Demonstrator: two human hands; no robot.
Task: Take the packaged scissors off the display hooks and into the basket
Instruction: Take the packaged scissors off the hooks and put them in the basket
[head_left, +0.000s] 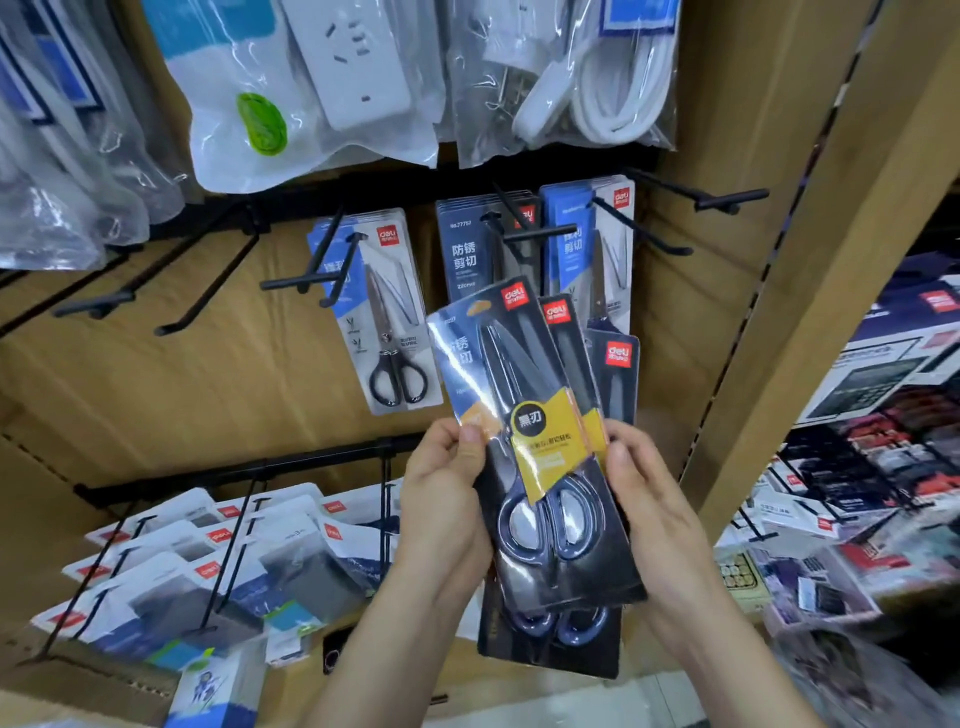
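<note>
Brown cardboard backing (182, 374) lines a shop display, with black wire hooks (727, 200) jutting from a rail along its upper edge. In front of the board's middle, clear of the hooks, both hands hold a fanned stack of packaged scissors (545, 457). The front pack is dark with a yellow band, the blades pointing up and to the left and the blue-grey handles low. At least two more packs peek out behind its upper right edge, and another shows below it.

The left hand (441, 499) grips the stack's left edge, thumb pressed on the front and fingers curled behind. The right hand (649, 499) grips the right edge the same way, thumb on the front near the yellow band.

Just behind the stack, more scissors hang on the hooks: a single light pack with black handles (384, 317) to the left, a dark bundle (467, 249) in the middle and a blue-and-white bundle (597, 244) to the right (partly hidden by the held packs). Several hooks towards the board's left edge and at its right edge are bare.

Above, along the top edge, hang clear bags — one with a white power strip (332, 78), one with a coiled white cable (613, 88). Near the board's lower left corner, a second rail carries rows of white-and-blue packs (208, 571). A wooden upright (779, 312) bounds the right side, with dark boxed goods (883, 374) beyond it.
</note>
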